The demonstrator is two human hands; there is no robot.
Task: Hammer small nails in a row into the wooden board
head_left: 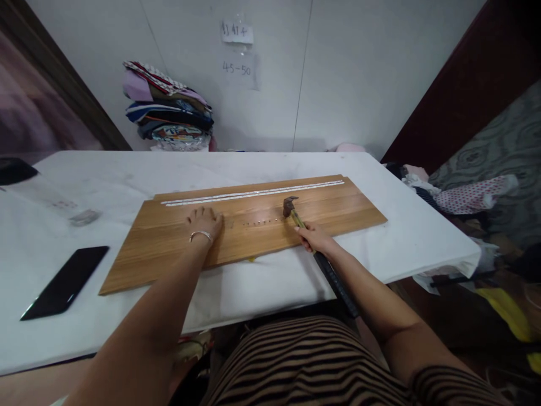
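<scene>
A long wooden board (160, 248) lies across the white table (262, 282), with a long metal hinge strip (253, 193) along its far edge. A short row of small nails (260, 223) stands near the board's middle. My left hand (203, 221), with a bracelet at the wrist, rests palm down on the board left of the nails, fingers spread. My right hand (315, 237) is closed round the handle of a claw hammer (291, 205), whose head sits just right of the nail row, close to the board.
A black phone (65, 282) lies on the table at the left, and a clear plastic item (46, 197) beyond it. Folded fabrics (169, 107) are stacked against the back wall. Clothes and bags crowd the floor at the right (473, 194).
</scene>
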